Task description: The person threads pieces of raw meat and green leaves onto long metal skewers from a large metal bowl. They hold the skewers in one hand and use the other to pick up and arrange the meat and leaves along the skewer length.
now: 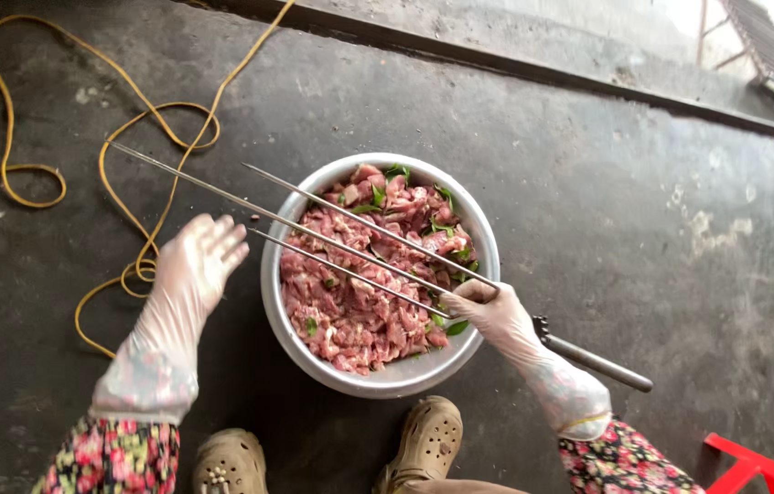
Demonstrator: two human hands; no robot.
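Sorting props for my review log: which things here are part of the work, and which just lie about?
In use: three-pronged metal skewer, bowl of raw meat, right hand gripping the skewer, left hand open.
Lying about: yellow cord, red frame.

No packages, labels, signs or screens show anywhere in this view.
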